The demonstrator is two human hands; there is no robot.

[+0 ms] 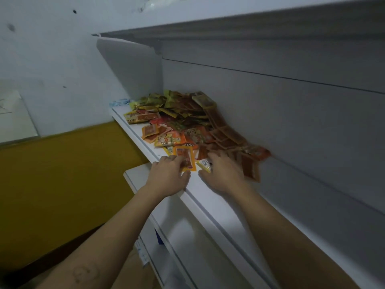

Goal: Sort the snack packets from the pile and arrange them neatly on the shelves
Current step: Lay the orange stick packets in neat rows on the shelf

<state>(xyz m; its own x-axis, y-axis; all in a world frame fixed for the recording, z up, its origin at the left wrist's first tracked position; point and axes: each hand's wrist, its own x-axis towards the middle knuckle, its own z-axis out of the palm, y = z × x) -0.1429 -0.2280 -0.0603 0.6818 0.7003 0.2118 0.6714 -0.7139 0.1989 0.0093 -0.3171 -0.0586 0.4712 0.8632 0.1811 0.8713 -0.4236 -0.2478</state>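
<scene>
Sorting barely begun: pile point(187, 113) left heaped beyond fingers point(176, 159). Orange packet point(186, 158) pinched by left hand point(168, 177); right hand point(223, 174) fingers blurred, grip undeterminable.

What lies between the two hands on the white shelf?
In the head view: an orange packet touched by the left hand, a small white-and-yellow packet beside the right hand, and nearer the camera only bare shelf.

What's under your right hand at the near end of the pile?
A small yellow-and-white packet pokes out from under the right hand, on the white shelf. Whatever else the palm covers is hidden.
</scene>
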